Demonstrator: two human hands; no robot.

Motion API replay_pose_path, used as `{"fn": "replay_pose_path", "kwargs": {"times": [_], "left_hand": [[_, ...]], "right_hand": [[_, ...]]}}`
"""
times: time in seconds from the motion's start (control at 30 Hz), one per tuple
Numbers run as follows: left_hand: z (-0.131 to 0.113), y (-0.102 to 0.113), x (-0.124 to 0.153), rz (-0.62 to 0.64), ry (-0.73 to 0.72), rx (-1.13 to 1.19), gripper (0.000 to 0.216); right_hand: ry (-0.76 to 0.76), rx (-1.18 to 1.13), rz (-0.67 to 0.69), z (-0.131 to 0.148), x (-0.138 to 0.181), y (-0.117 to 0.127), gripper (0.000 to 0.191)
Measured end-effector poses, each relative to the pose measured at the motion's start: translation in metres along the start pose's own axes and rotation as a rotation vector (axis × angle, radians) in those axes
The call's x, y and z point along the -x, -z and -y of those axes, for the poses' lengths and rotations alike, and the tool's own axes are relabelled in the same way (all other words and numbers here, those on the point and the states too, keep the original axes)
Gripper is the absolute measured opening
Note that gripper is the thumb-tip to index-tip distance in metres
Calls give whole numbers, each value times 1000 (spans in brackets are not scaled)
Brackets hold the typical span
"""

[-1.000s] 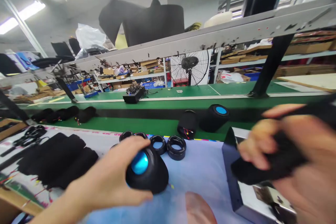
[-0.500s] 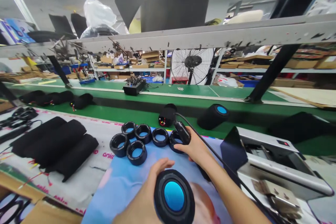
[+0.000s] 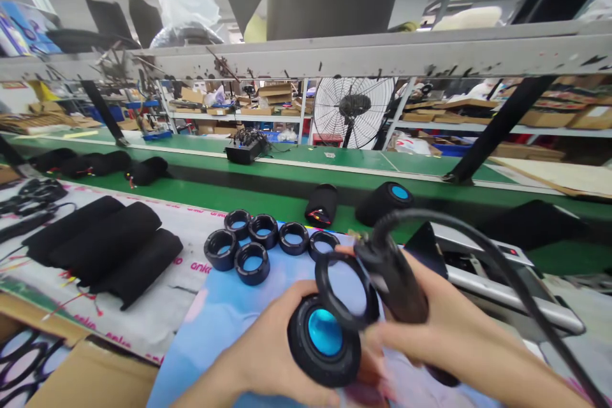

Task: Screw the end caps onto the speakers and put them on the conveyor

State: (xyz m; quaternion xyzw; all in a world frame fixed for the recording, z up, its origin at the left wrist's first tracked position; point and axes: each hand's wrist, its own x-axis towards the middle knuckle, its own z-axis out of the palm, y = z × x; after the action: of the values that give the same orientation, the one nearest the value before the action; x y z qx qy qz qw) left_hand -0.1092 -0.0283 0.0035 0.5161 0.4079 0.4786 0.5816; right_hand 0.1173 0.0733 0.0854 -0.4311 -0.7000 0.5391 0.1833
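Black cylinder [image 3: 312, 362] with blue disc [image 3: 325, 331], one, held above the blue sheet [image 3: 201, 338], disc end tilted up; left hand [image 3: 270, 347] curled round its side. Thin black ring [image 3: 352, 320], one, overlapping the cylinder's upper right edge in view, contact uncertain; pinched by right hand [image 3: 433, 312], which also wraps a corded tool [image 3: 399, 284]. Thick rings [image 3: 252, 279], six, grouped on the sheet beyond.

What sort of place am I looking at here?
Probably a factory assembly area: matching black rings laid out together, a long green work surface, and shelves crowded with cardboard boxes.
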Motion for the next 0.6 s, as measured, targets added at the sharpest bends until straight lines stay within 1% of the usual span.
{"fn": "replay_pose_path", "kwargs": {"times": [0.03, 0.07, 0.1, 0.2, 0.27, 0.3, 0.33, 0.4, 0.47, 0.5, 0.53, 0.6], "left_hand": [[1, -2, -2, 4, -19, 41, 106], [2, -3, -3, 11, -26, 66, 106], [1, -4, -5, 26, -24, 79, 106], [-2, -5, -9, 72, 1, 65, 108], [-5, -5, -10, 61, 5, 50, 108], [-6, -5, -10, 50, -4, 50, 108], [-6, -5, -9, 39, -18, 53, 108], [-6, -6, -8, 24, -43, 41, 108], [-3, -8, -7, -4, -42, 10, 110], [-2, -9, -7, -23, -34, -2, 111], [-1, -10, -6, -38, -26, -1, 112], [1, -14, -5, -54, -23, 24, 109]], "right_hand": [[32, 19, 141, 5, 10, 3, 75], [67, 50, 253, 11, 16, 5, 73], [96, 93, 323, 16, 19, 6, 72], [202, 254, 402, 31, 10, 6, 80], [262, 347, 473, 34, -1, 5, 80], [293, 384, 493, 34, -5, 6, 80], [312, 395, 486, 31, -7, 7, 78], [325, 360, 388, 18, -4, 8, 70], [317, 289, 211, -1, 9, 7, 64], [291, 263, 114, -13, 18, 3, 65], [275, 223, -18, -26, 27, -3, 73], [211, 202, -211, -51, 44, -23, 88]]}}
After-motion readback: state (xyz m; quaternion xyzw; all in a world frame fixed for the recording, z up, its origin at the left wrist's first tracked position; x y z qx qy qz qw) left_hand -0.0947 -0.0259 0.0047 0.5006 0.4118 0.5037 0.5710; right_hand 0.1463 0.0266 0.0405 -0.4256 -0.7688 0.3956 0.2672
